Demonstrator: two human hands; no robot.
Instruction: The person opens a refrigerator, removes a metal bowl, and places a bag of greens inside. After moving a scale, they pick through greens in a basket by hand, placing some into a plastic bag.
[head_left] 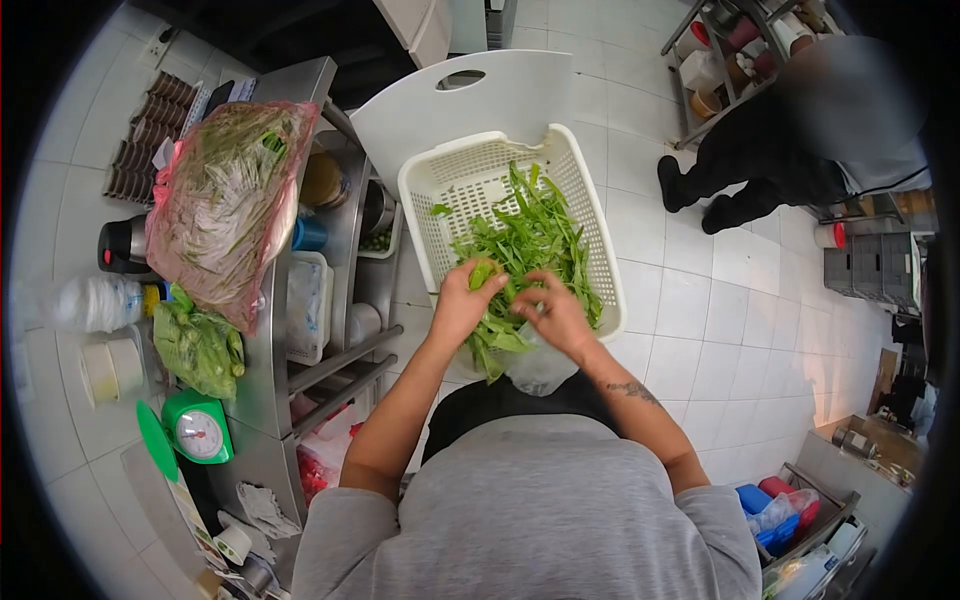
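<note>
Cut leafy greens (525, 225) lie in a white perforated basket (428, 190) in front of me. Over the basket's near part, my left hand (465, 300) is closed around a bunch of greens, whose leaves show between thumb and fingers. To its right, my right hand (552, 308) has its fingers bent at the edge of the leaves; what its fingertips hold is too small to make out. Long leaves (490, 345) hang below the hands. A clear plastic bag (543, 365) lies between the basket and my lap.
The basket rests against a white chair (510, 85). On the steel table (262, 375) at left are a pink plastic bag of greens (235, 200), a bagged green vegetable (200, 345) and a green scale (197, 427). A person (760, 140) stands at upper right near a shelf (715, 125).
</note>
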